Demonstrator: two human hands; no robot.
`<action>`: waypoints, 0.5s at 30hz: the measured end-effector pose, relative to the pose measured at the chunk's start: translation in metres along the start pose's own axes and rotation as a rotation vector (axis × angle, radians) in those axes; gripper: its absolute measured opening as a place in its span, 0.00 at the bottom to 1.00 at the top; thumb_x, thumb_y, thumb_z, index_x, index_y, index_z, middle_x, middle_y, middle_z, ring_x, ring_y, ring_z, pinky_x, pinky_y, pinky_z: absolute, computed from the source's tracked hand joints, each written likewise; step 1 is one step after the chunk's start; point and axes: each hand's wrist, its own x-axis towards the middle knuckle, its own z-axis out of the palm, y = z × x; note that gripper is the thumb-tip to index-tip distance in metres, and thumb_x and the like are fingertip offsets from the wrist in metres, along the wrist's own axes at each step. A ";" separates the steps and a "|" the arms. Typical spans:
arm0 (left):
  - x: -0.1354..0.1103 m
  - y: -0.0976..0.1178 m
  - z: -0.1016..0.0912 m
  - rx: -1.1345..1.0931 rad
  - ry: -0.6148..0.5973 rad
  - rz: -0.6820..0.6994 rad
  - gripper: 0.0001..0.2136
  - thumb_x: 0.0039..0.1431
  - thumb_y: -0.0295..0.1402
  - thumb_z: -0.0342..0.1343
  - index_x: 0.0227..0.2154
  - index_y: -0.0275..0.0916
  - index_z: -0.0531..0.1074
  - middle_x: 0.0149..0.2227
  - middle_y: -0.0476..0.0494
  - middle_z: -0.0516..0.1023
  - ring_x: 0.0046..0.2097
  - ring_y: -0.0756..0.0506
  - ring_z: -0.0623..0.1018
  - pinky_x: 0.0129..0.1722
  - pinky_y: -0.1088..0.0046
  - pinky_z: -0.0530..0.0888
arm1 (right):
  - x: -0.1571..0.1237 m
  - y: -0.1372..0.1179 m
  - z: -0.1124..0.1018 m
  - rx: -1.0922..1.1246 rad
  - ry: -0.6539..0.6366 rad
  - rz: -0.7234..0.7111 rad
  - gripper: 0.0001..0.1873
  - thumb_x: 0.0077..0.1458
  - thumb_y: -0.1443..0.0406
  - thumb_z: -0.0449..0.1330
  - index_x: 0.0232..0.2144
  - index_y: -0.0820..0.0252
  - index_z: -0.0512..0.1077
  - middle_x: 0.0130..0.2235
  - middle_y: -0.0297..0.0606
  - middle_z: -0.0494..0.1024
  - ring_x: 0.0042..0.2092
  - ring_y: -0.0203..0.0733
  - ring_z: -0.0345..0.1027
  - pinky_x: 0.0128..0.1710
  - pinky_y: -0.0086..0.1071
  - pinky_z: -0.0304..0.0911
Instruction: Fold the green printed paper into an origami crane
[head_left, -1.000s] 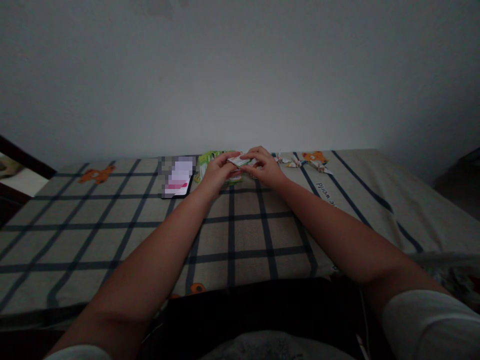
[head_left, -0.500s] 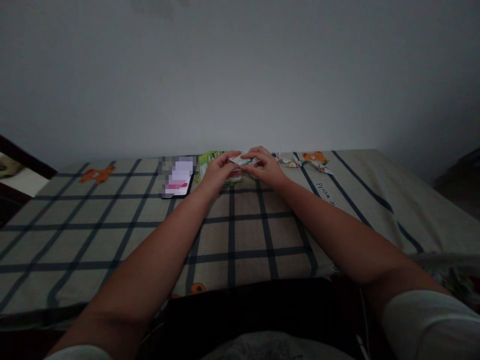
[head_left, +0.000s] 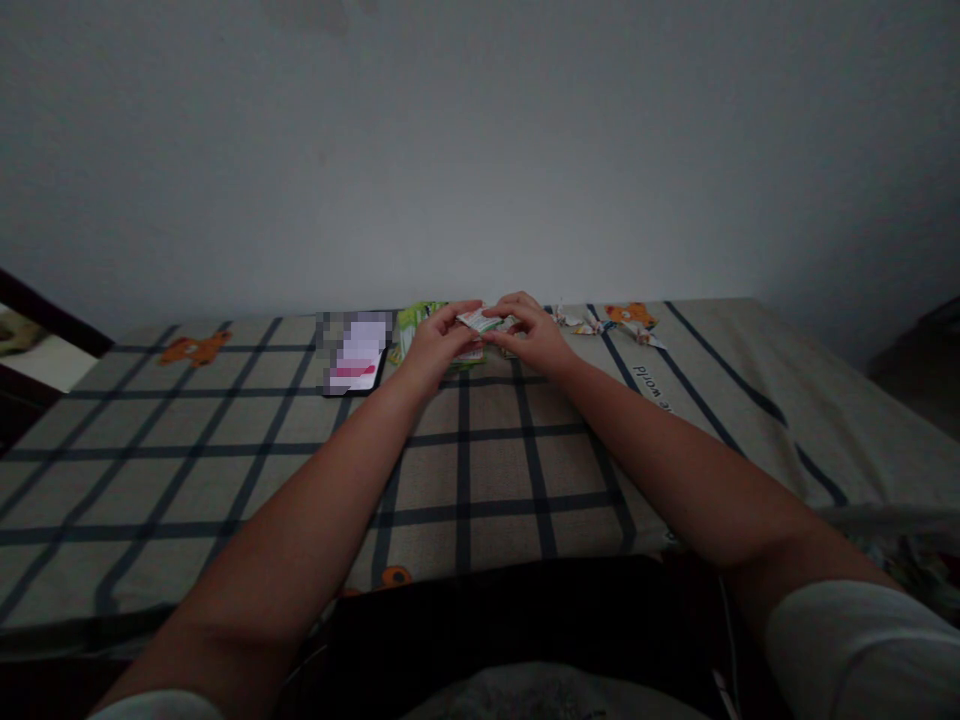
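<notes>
Both arms reach far forward over a checked bedsheet. My left hand and my right hand meet at the far side and pinch a small folded piece of patterned paper between their fingertips. Under the hands lies a stack of green and red printed paper sheets, partly hidden by my left hand. Several small folded paper cranes lie just right of my right hand.
A phone with a lit screen lies on the sheet left of my left hand. A plain wall rises behind the bed. Dark wooden furniture shows at the far left. Crumpled material lies at the right near edge.
The hands hold nearly still; the fingers shift slightly on the folded paper.
</notes>
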 end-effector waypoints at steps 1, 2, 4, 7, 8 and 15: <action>0.000 0.000 0.000 0.001 0.004 -0.001 0.20 0.44 0.30 0.63 0.45 0.38 0.76 0.44 0.44 0.78 0.43 0.46 0.78 0.45 0.66 0.78 | 0.000 0.000 0.000 -0.003 -0.001 -0.003 0.19 0.54 0.52 0.64 0.45 0.52 0.76 0.46 0.42 0.70 0.49 0.46 0.67 0.37 0.36 0.72; -0.001 0.000 0.001 0.002 0.006 -0.001 0.20 0.45 0.30 0.62 0.45 0.39 0.76 0.44 0.44 0.78 0.43 0.46 0.78 0.45 0.66 0.78 | 0.000 0.000 0.000 -0.003 -0.001 -0.006 0.19 0.54 0.52 0.64 0.46 0.52 0.76 0.46 0.42 0.70 0.49 0.46 0.67 0.38 0.36 0.72; -0.001 0.001 0.001 0.000 0.004 -0.004 0.21 0.45 0.29 0.62 0.45 0.39 0.76 0.44 0.44 0.78 0.43 0.46 0.78 0.45 0.66 0.78 | 0.000 0.001 0.000 0.002 0.003 -0.012 0.19 0.53 0.52 0.65 0.46 0.51 0.76 0.46 0.41 0.70 0.49 0.45 0.67 0.38 0.36 0.72; -0.002 0.002 0.001 -0.024 -0.012 -0.010 0.21 0.45 0.28 0.62 0.46 0.39 0.75 0.45 0.43 0.78 0.44 0.46 0.78 0.45 0.67 0.77 | 0.000 0.002 0.001 0.003 0.010 -0.008 0.20 0.53 0.51 0.65 0.46 0.51 0.76 0.47 0.41 0.70 0.49 0.45 0.67 0.38 0.36 0.72; -0.002 0.002 0.001 -0.034 -0.016 -0.012 0.21 0.45 0.28 0.61 0.46 0.39 0.75 0.46 0.43 0.77 0.44 0.46 0.78 0.45 0.67 0.77 | 0.000 0.002 0.001 0.001 0.009 -0.004 0.20 0.53 0.51 0.64 0.47 0.51 0.76 0.47 0.41 0.70 0.49 0.45 0.67 0.38 0.36 0.72; 0.000 -0.002 -0.001 -0.022 -0.029 -0.024 0.23 0.44 0.30 0.63 0.47 0.39 0.74 0.45 0.44 0.77 0.42 0.47 0.78 0.45 0.65 0.78 | 0.000 0.002 0.001 0.005 0.012 0.017 0.21 0.53 0.49 0.64 0.46 0.51 0.76 0.46 0.41 0.70 0.50 0.46 0.66 0.39 0.37 0.72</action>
